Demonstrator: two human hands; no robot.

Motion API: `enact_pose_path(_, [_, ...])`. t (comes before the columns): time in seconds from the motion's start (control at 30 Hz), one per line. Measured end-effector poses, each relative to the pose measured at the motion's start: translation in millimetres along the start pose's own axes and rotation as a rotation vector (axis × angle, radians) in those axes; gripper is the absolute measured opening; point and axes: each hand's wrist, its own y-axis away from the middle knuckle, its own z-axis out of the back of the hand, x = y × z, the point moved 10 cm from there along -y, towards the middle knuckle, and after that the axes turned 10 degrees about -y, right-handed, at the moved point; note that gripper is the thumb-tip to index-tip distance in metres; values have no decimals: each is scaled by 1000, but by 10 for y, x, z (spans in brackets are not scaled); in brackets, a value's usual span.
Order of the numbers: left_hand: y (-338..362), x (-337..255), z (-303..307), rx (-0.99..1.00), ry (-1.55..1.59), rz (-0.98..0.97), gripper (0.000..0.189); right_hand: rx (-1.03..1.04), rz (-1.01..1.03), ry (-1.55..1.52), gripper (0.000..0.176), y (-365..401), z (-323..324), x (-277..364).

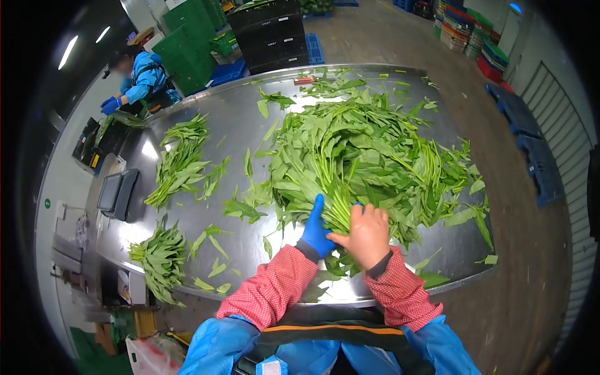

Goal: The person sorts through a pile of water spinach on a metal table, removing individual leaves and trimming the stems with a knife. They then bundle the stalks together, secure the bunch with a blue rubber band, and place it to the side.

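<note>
Left hand (317, 230): gripping a bunch (333, 195) by its stems | right hand (367, 236): curled against them, whether gripping we cannot tell | leaf pile (397, 159): beyond, on table (234, 137)

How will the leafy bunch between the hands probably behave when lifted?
The bunch may flop at its leafy end, where leaves spread loosely. Its stems look straighter, perhaps stiffer. Bits may drop; stray leaves litter the table.

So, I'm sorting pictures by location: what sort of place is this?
Probably a vegetable packing room: leafy greens lie heaped on a metal table, with stacked crates beyond it.
</note>
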Motion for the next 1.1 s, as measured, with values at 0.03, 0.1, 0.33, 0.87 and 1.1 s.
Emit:
enact_pose_path(0.03, [45, -19, -11, 14, 5, -7, 72, -4, 35, 9, 67, 25, -21, 97])
enact_pose_path(0.1, [179, -64, -168, 74, 9, -12, 73, 66, -14, -12, 68, 64, -91, 199])
enact_pose_path(0.33, [327, -167, 243, -53, -168, -108, 62, 171, -75, -175, 56, 237, -330, 306])
enact_pose_path(0.87, [411, -183, 285, -13, 37, 57, 58, -32, -51, -281, 14, -7, -124, -287])
enact_pose_path(1.1, [315, -159, 314, 14, -17, 37, 42, 211, -188, -483, 72, 331, -373, 306])
